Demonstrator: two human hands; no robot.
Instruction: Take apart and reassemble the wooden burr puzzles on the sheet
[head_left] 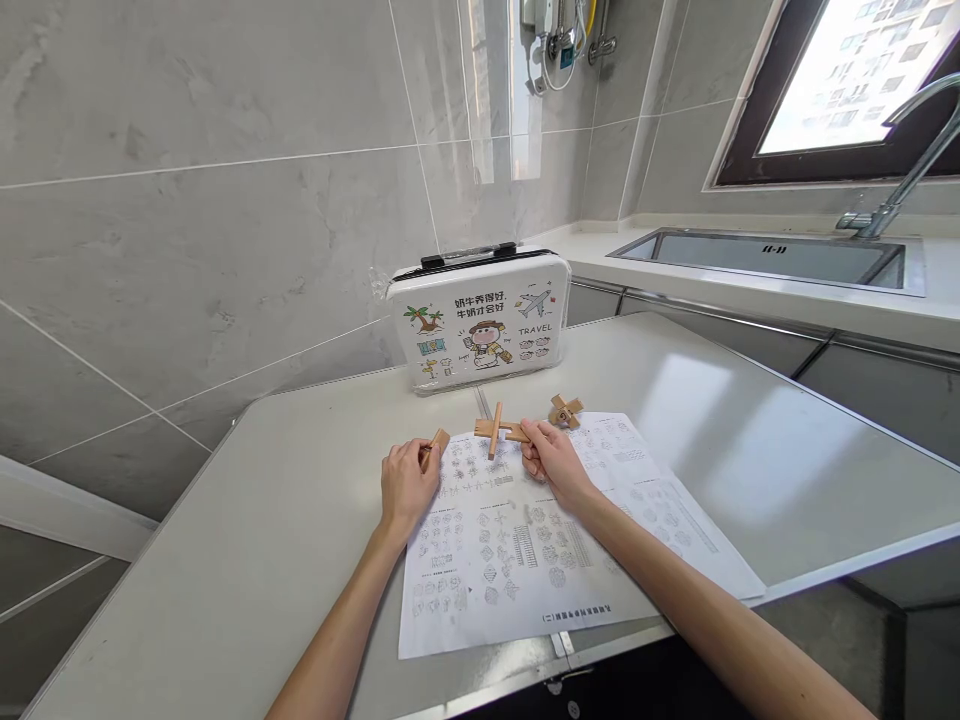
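My right hand point(551, 457) grips one end of a flat wooden puzzle piece point(514, 431). A thinner wooden stick point(495, 432) crosses that piece near its far end, so the two form a cross above the paper. To the left, my left hand point(409, 483) is closed around another wooden puzzle piece point(440, 440), whose end sticks out past the fingers. Beneath both hands lies a printed instruction sheet point(525, 600) covered with small line drawings. Just beyond my right hand sits an assembled wooden interlocking puzzle point(565, 411).
A white cartoon-printed case point(484, 330) with a black handle stands upright at the back of the table point(247, 520), near the tiled wall. On the right, a counter holds a steel sink point(765, 258) and a faucet point(900, 170) below a window.
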